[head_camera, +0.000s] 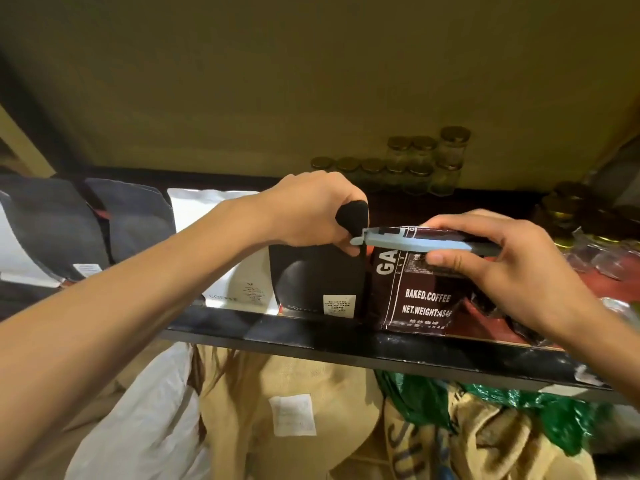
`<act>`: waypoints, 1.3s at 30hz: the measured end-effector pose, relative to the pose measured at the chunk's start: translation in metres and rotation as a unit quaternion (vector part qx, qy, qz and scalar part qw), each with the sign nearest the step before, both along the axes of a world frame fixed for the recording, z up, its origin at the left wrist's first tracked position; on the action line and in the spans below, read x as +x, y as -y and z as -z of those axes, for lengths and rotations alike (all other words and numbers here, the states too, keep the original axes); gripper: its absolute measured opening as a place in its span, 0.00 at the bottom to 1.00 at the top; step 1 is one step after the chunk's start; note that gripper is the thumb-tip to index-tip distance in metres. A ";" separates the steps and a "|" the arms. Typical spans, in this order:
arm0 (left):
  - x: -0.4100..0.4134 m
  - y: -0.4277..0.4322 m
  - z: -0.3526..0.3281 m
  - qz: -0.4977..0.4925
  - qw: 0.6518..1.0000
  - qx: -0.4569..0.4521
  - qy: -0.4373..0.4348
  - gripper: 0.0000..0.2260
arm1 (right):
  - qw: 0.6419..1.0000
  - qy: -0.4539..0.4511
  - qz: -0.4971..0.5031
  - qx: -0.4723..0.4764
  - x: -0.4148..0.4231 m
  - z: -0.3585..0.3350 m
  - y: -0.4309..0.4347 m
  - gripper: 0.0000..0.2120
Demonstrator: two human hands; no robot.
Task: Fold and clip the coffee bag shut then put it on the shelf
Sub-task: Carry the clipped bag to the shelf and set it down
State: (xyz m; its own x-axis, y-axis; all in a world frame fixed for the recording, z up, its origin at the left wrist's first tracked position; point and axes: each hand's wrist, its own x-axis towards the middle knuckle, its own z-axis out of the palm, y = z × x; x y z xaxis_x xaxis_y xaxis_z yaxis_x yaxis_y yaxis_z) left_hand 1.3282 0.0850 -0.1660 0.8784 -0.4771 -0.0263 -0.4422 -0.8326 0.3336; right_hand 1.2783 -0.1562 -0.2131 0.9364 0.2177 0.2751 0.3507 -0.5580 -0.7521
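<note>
Brown coffee bag [420, 292] marked BAKED.COFFEE stands upright on black shelf [346, 336], top folded over and held by pale blue clip [415, 243]. Right hand [502, 258] at 3 o'clock of bag, grip pinching the clipped fold. Left hand [311, 213] at 9 o'clock, grip closed on top of neighbouring black pouch [317, 282], touching the clip's end

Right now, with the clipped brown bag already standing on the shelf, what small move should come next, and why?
Probably let go with both hands. The coffee bag stands upright on the shelf beside a black bag, its folded top held by the blue clip. The right hand grips the clip and bag top; the left hand pinches the black bag's top beside the clip's end.
</note>
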 end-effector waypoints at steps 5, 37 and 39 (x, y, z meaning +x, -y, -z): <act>0.002 0.000 0.000 0.003 1.000 0.014 -0.002 0.09 | 0.999 -0.030 0.035 -0.009 0.005 0.001 0.003 0.18; 0.004 0.006 -0.009 0.058 0.995 0.075 -0.035 0.12 | 0.985 -0.083 0.115 0.096 -0.026 -0.006 -0.021 0.44; 0.005 0.006 -0.009 0.058 0.995 0.075 -0.037 0.12 | 0.978 -0.113 0.110 0.139 -0.031 0.001 -0.031 0.47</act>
State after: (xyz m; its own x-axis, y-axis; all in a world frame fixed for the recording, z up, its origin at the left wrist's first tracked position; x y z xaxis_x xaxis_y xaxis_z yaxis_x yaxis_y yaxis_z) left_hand 1.3332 0.0788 -0.1574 0.8107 -0.5610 -0.1673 -0.5174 -0.8203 0.2438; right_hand 1.2469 -0.1253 -0.2138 0.9959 -0.0487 0.0760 0.0531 -0.3649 -0.9295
